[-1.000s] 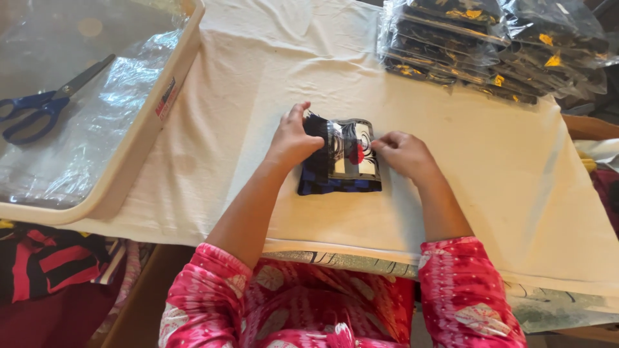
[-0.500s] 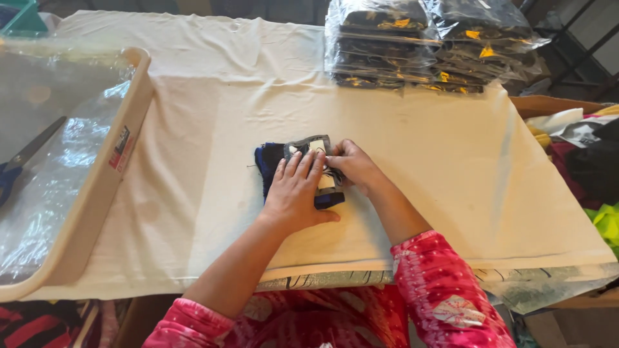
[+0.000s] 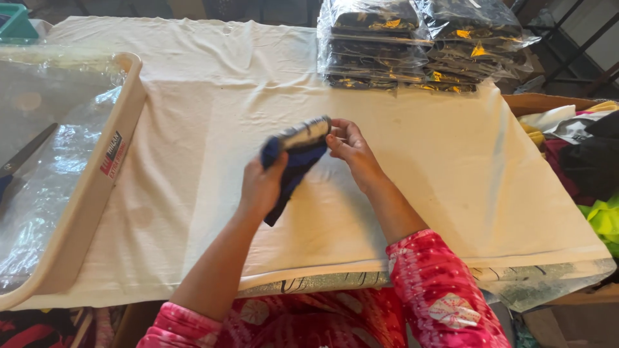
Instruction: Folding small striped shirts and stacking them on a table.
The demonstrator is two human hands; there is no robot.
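Dark folded cloth (image 3: 293, 161) is lifted off the worktop (image 3: 419, 174); your left hand (image 3: 263, 187) and right hand (image 3: 345, 143) both pinch it shut.

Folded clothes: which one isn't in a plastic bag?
The dark blue folded garment held up between the left hand and right hand. The bagged garments stacked at the table's far edge are all wrapped.

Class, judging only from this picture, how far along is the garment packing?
Done: bagged dark garments stacked at the cloth's far edge. In hand: both the left hand and right hand hold a folded dark garment, unbagged. Left: loose clothes heaped at right.
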